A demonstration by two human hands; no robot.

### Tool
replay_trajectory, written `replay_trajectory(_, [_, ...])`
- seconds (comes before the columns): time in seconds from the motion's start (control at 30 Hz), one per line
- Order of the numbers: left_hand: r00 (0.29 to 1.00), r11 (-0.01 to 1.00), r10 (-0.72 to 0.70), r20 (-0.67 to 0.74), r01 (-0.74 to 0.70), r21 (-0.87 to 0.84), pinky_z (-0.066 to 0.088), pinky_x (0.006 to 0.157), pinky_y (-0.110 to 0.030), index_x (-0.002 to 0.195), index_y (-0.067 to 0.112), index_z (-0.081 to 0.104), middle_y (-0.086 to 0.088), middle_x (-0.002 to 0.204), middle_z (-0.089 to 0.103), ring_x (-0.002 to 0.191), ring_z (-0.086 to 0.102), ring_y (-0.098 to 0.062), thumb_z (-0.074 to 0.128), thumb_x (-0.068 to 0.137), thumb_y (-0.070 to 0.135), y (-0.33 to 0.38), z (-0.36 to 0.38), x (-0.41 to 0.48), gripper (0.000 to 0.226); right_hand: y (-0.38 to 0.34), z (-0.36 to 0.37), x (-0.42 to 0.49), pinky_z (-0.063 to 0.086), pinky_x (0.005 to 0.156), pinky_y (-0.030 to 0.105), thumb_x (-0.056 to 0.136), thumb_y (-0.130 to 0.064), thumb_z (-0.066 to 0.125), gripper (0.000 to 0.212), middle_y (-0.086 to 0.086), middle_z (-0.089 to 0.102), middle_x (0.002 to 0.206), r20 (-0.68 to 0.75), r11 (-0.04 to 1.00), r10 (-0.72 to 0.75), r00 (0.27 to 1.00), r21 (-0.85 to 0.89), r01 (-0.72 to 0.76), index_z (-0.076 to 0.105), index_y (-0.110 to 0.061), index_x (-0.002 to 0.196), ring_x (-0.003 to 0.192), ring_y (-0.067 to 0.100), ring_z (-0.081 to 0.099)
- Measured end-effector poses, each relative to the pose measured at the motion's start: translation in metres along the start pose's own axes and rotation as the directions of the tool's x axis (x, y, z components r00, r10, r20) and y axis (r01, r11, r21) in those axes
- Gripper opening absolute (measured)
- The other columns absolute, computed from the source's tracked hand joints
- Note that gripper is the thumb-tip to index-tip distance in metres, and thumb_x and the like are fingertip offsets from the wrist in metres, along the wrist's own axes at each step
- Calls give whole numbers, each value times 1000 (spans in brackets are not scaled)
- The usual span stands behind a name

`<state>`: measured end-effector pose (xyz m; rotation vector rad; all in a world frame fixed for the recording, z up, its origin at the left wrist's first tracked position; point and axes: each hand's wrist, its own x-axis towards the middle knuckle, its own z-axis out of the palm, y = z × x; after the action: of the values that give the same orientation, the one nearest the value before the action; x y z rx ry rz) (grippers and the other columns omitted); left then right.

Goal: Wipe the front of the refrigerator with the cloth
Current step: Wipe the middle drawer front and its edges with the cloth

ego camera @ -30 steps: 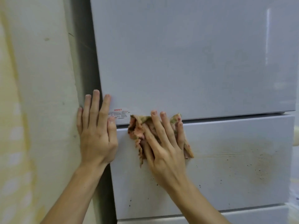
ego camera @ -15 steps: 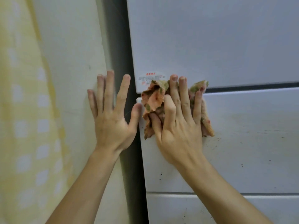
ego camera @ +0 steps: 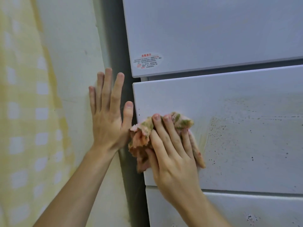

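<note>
While left hand [ego camera: 108, 125] rests flat, right hand [ego camera: 173, 161], pressed flat, half-covers cloth [ego camera: 141, 140].

The right hand [ego camera: 173, 154] presses a crumpled cloth [ego camera: 142, 138] against the refrigerator [ego camera: 246, 136] drawer front, near its left edge. The left hand [ego camera: 109, 117] lies flat on the wall [ego camera: 70, 54] beside it.

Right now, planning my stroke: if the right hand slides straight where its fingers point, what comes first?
The right hand and cloth would probably meet the seam under the upper door, beside the sticker.
</note>
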<state>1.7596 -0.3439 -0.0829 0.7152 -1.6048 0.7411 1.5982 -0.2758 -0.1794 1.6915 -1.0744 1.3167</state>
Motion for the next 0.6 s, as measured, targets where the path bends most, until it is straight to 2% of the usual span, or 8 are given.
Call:
replay_trajectory(0.1, [1000, 999, -14, 3, 14, -41, 2, 131, -60, 166, 11, 20, -17, 175, 15, 164, 7, -33, 36, 106, 22, -1, -1, -2, 63, 6, 1, -3, 8, 131, 46, 100, -19, 64, 55, 3, 22, 173, 3, 999, -32, 999, -27, 32, 51, -14, 153, 161, 21, 17])
replay_trajectory(0.2, [999, 995, -42, -33, 39, -88, 0, 133, -52, 166, 11, 21, -15, 176, 14, 165, 6, -30, 37, 105, 17, -7, 0, -13, 63, 5, 5, -2, 11, 131, 46, 97, -17, 68, 54, 7, 21, 173, -49, 998, -53, 997, -33, 52, 56, -14, 150, 160, 23, 19])
replay_trajectory(0.33, [999, 991, -47, -20, 45, -125, 1, 134, -49, 164, 4, 26, -18, 175, 16, 164, 6, -33, 40, 103, 6, -10, -3, -22, 63, -1, 7, 18, 20, 129, 48, 102, -14, 66, 36, 9, 36, 165, -175, 999, 1, 985, -47, -9, 67, -9, 138, 155, 26, 28])
replay_trajectory(0.4, [999, 988, -43, -28, 39, -152, 1, 134, -48, 163, 2, 26, -20, 174, 17, 164, 8, -34, 41, 102, 2, -12, -3, -21, 63, -4, 7, 39, 31, 123, 55, 106, -15, 63, 29, 11, 41, 154, -232, 999, 34, 972, 13, -31, 70, -5, 131, 149, 30, 34])
replay_trajectory(0.47, [998, 990, -21, -54, 13, -141, 4, 134, -49, 162, -2, 29, -22, 173, 19, 163, 10, -36, 42, 101, -1, -14, -1, -22, 62, -5, 6, 63, 38, 116, 56, 106, -17, 63, 26, 15, 51, 146, -270, 998, 52, 961, 51, -39, 71, -3, 126, 143, 31, 38])
replay_trajectory(0.6, [996, 994, -28, -83, 19, -109, 8, 133, -52, 161, -8, 26, -23, 172, 20, 162, 13, -38, 42, 99, -8, -15, 3, -26, 64, -13, 11, 89, 37, 118, 56, 107, -18, 62, 28, 19, 58, 143, -299, 999, 40, 953, -10, -45, 71, -2, 128, 143, 31, 41])
